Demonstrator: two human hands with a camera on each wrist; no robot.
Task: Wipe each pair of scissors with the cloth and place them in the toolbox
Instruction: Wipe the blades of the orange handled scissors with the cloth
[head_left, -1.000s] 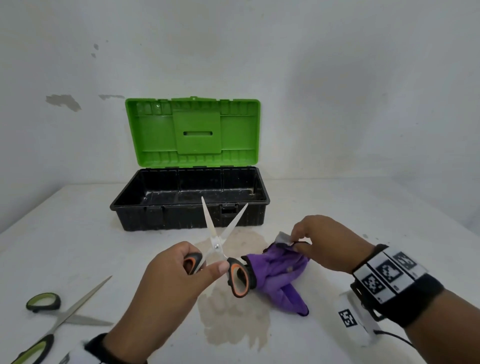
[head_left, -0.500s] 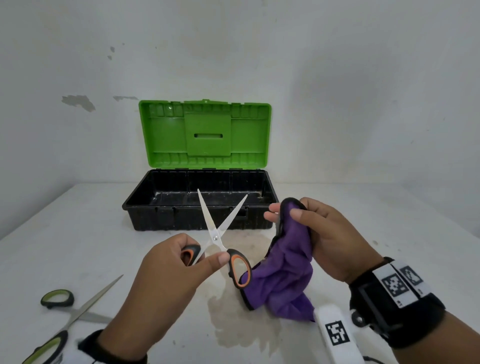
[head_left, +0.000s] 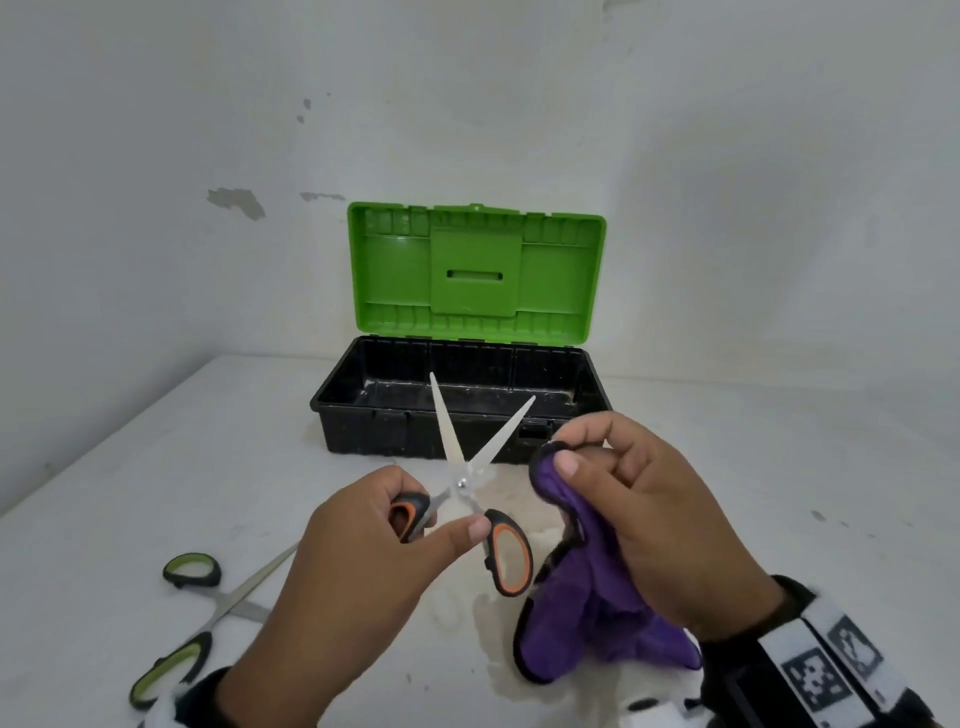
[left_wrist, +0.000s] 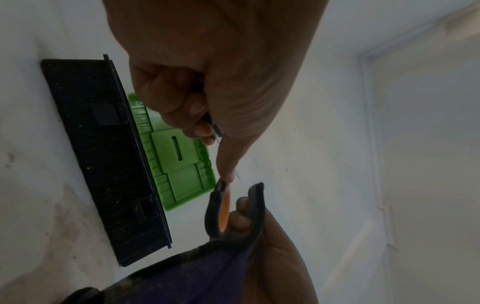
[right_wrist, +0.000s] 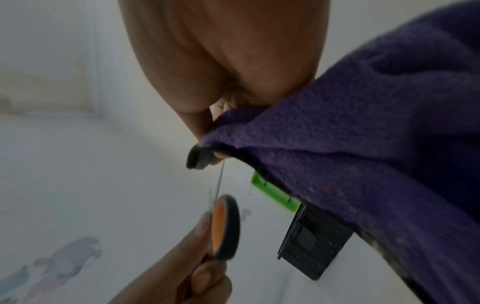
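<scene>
My left hand (head_left: 415, 525) grips the orange-and-black scissors (head_left: 470, 467) by one handle loop, thumb against the other loop, blades spread open and pointing up toward the toolbox. My right hand (head_left: 597, 467) pinches the purple cloth (head_left: 587, 613) just right of the blades; the cloth hangs down to the table. In the left wrist view the orange handle (left_wrist: 223, 207) sits beside the cloth's dark edge (left_wrist: 255, 207). In the right wrist view the cloth (right_wrist: 350, 144) hangs close to the blade (right_wrist: 220, 181). The black toolbox (head_left: 363, 426) stands open, green lid (head_left: 475, 275) upright, nothing visible inside.
A second pair of scissors with green-and-black handles (head_left: 192, 613) lies open on the white table (head_left: 156, 467) at the lower left. A pale stain (head_left: 467, 623) marks the table under my hands. A white wall stands behind the toolbox.
My right hand has lifted the cloth off the table and brought it up beside the open blades. My left hand has kept the scissors in about the same place.
</scene>
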